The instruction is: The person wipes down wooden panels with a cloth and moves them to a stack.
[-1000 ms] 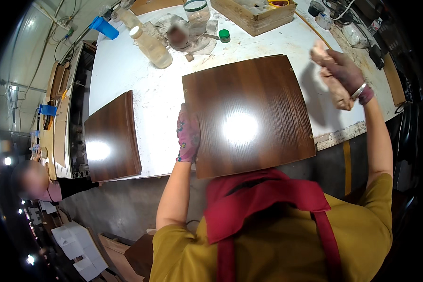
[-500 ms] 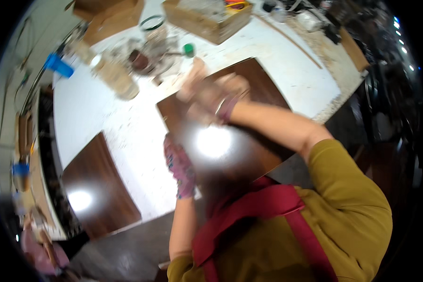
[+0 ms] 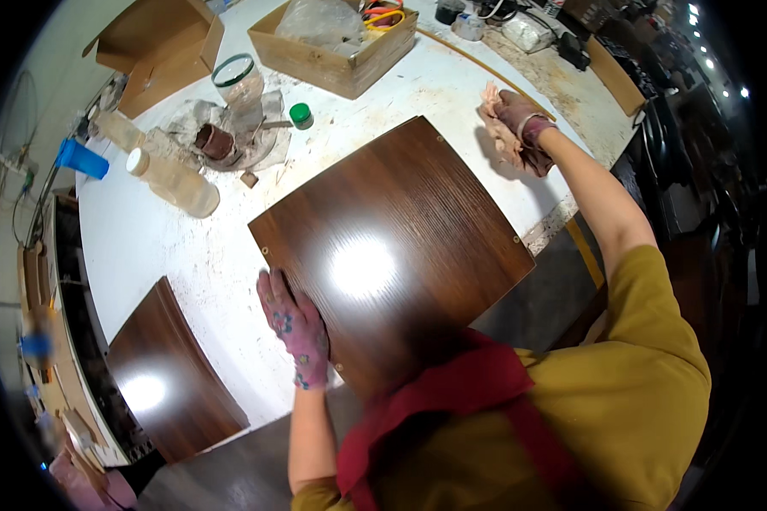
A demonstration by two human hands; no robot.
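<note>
Head view: brown board (image 3: 426,204) just right of the left hand (image 3: 296,332)
Left hand: open, resting along its edge
Right hand (image 3: 524,123): gripping crumpled cloth (image 3: 499,129), off the board
Board risk: could slip if the left hand rests lightly; any grit in the cloth might scratch

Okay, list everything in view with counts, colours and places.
Panel: one, dark brown, front middle
Stacked panels: uncountable, dark brown, left
Cloth: one, pinkish, upper right
Table: one, white, underneath
Bottles: two, cloudy, upper left
Cup: one, blue, far left
Pot: one, brown, by bottles
Jar: one, clear, by pot
Cap: one, green, by jar
Tray: one, tan, top middle
Carton: one, brown, top left
Rod: one, yellowish, by tray
Clutter: uncountable, mixed, upper right
Co-worker: one, pink clothing, lower left
Apron: one, red, lower middle
Shirt: one, mustard, lower right
Left hand: one, pink glove, panel's edge
Right hand: one, mauve glove, holding cloth
</note>
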